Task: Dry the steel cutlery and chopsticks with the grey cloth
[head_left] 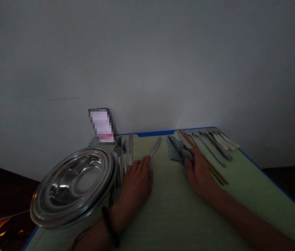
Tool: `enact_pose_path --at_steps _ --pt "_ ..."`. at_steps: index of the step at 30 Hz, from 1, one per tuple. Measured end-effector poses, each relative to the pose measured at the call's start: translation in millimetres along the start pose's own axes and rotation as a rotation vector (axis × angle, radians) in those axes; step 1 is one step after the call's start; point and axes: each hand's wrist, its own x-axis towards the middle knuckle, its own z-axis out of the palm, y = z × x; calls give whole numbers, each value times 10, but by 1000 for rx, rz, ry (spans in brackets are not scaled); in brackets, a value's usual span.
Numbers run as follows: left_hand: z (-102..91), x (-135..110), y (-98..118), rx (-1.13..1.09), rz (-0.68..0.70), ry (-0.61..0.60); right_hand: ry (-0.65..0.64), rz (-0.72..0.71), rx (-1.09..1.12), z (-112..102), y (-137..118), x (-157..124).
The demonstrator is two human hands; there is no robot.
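Note:
A table knife (156,146) sticks out past the fingertips of my left hand (138,179). The fingers are closed over its handle, which is hidden beneath them. Just left of this hand several more knives (130,148) and other metal cutlery lie side by side on the table. My right hand (201,172) grips a crumpled grey-blue cloth (175,150) between thumb and fingers, to the right of the knife blade. Behind and beside the right hand lie a pair of wooden chopsticks (215,172), with part of their length covered by the hand.
Stacked steel plates (36,207) stand at the table's left. A phone with a lit screen (101,123) leans on the wall at the back left. Metal forks or spoons (222,151) and white-handled cutlery (231,142) lie at the back right. The green tabletop (173,209) has a blue edge.

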Motion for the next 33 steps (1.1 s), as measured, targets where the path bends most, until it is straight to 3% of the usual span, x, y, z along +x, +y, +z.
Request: enact_pose_path --at_steps 3,8,12,17,22,27,31,33 --pt "-34 -4 45 84 33 -66 10 18 67 6 2 -23" --pt "-217 -10 182 167 4 -226 -151 42 115 4 -39 -25" --pt "-275 42 223 146 -44 -205 -191 29 140 -19 -47 -8" --pt "-190 106 171 45 -96 -170 -173 61 156 -19 -51 -2" --pt "-153 82 136 -202 -174 -126 -168 49 131 -6 -43 -12" --pt "-292 98 54 -664 -261 -94 -106 -27 107 7 -28 16" --pt "-308 54 71 -1065 -374 -116 -6 -182 -51 42 -47 139" --pt "-246 3 118 -1206 -437 -115 -28 -222 -164 63 -63 209"
